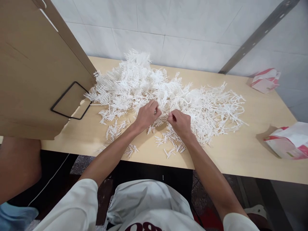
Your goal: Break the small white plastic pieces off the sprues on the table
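— What have I got under the hands right now?

— A big heap of white plastic sprigs (163,93) spread across the middle of the pale wooden table (240,150), running back almost to the tiled wall (187,29). Both of my hands are at its near edge, close together.

— How are they set?

— My left hand (145,116) is curled, fingers bent in toward the thumb, pinching at white strands. My right hand (181,123) is curled the same way, fingertips closed on strands just beside the left. I cannot tell exactly which piece each one has; the white runs together there.

— Anything loose nearer to me?

— Yes, small broken-off sprig clusters (172,142) lie scattered on the table just below and between my wrists, apart from the main heap.

— And around the edges?

— A cardboard panel (33,73) leans in over the table's left end, with a black rectangular outline (71,101) on it. Two red-and-white bags sit on the right: one (266,80) back by the wall, one (290,141) nearer the front edge. A grey metal strut (260,33) slants up the wall. Someone else's bare limb (16,166) shows at lower left, below the table.
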`<action>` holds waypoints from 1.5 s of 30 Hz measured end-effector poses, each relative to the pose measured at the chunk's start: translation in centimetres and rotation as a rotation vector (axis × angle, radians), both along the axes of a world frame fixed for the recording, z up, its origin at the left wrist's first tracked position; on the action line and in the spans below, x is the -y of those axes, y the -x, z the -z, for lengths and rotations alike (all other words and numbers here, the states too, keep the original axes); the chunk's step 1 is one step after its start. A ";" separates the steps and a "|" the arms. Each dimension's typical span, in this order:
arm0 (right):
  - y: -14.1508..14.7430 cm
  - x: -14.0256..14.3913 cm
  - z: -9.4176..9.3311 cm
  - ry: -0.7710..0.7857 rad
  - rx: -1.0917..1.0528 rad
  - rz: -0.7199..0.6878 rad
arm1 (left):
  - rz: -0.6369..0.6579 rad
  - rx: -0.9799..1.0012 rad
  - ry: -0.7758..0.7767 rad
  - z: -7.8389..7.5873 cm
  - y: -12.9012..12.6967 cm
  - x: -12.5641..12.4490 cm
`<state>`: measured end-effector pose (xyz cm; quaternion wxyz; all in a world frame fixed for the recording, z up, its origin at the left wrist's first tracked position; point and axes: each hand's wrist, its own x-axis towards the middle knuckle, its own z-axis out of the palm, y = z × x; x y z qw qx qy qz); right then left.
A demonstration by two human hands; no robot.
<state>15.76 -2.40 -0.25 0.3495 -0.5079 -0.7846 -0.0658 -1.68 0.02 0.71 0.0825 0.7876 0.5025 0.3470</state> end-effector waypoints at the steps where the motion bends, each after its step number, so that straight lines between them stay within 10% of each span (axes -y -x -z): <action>1: 0.1 0.1 0.0 0.003 -0.054 -0.004 | -0.003 0.084 0.019 -0.1 0.2 -0.3; 10: 0.2 -0.4 -0.5 0.062 -0.342 -0.118 | 0.289 0.446 0.127 -0.9 0.6 -0.8; 33: -0.4 -0.5 -0.1 0.338 -0.023 -0.304 | 0.423 -0.195 -0.017 0.3 0.6 -0.7; 45: -0.1 -0.7 -0.6 0.216 -0.296 -0.222 | 0.360 0.248 0.160 -0.6 0.7 -0.7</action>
